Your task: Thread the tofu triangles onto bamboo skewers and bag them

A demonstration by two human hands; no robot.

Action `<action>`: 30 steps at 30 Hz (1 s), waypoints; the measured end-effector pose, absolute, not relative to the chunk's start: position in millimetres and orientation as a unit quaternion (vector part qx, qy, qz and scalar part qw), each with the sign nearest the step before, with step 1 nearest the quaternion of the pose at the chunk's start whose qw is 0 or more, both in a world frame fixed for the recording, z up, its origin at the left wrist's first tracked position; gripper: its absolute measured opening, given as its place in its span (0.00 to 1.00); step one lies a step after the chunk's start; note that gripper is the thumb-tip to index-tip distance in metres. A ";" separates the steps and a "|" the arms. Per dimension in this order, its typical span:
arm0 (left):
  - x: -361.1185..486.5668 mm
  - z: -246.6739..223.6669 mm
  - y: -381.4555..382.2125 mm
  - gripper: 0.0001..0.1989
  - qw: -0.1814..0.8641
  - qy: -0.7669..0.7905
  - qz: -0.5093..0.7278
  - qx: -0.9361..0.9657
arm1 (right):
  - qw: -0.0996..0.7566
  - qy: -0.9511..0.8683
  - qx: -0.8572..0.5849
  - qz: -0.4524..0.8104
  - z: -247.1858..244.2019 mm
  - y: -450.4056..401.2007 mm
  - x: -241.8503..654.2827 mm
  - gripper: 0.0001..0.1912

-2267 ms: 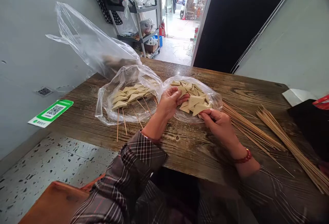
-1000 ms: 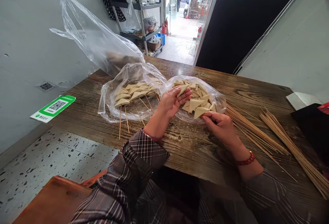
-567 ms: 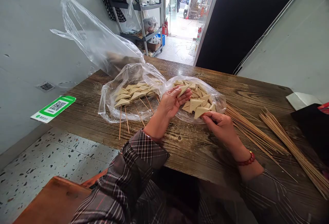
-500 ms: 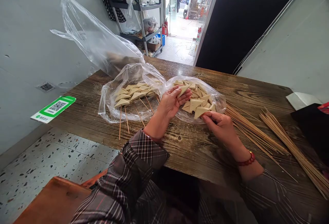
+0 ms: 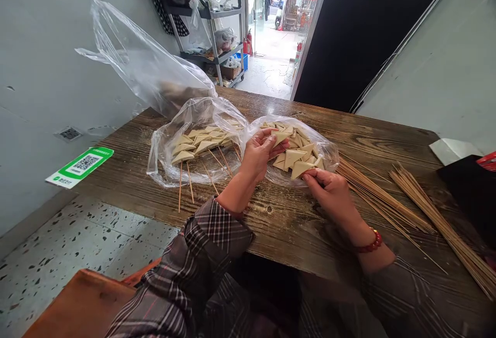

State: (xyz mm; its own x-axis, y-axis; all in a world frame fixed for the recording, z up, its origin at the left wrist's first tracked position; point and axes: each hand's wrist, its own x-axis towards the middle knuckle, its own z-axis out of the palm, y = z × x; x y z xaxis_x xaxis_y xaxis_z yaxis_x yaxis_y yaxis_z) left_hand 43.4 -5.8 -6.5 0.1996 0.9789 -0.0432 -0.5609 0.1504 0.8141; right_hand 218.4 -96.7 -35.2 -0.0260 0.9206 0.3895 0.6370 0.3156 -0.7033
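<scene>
My left hand pinches a pale triangular piece above the right-hand pile. My right hand has its thumb and finger closed on the corner of another triangular piece at the pile's near edge. Several more triangles lie around it in an open clear plastic bag. To the left, a second clear bag holds more triangles, with several thin sticks poking out towards me.
Two bundles of thin sticks, one beside my right hand and another farther right, lie on the wooden table. A green QR card is at the left edge. A large clear bag stands behind; a dark box is at right.
My left hand has turned, and its fingers have closed more around the triangle it holds. My right hand has stayed nearly in place at the pile's edge.
</scene>
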 end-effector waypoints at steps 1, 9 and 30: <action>44.0 -6.7 -6.2 0.07 0.693 0.304 0.555 0.345 | 0.418 -0.696 -0.560 0.167 -35.2 -96.9 217.5 0.12; 48.1 -10.3 -8.5 0.10 0.689 0.297 0.555 0.359 | 0.430 -0.685 -0.559 0.180 -37.4 -96.2 212.2 0.13; 43.1 -9.9 -9.8 0.09 0.769 0.213 0.496 0.342 | 0.444 -0.681 -0.551 0.187 -41.2 -98.8 207.3 0.11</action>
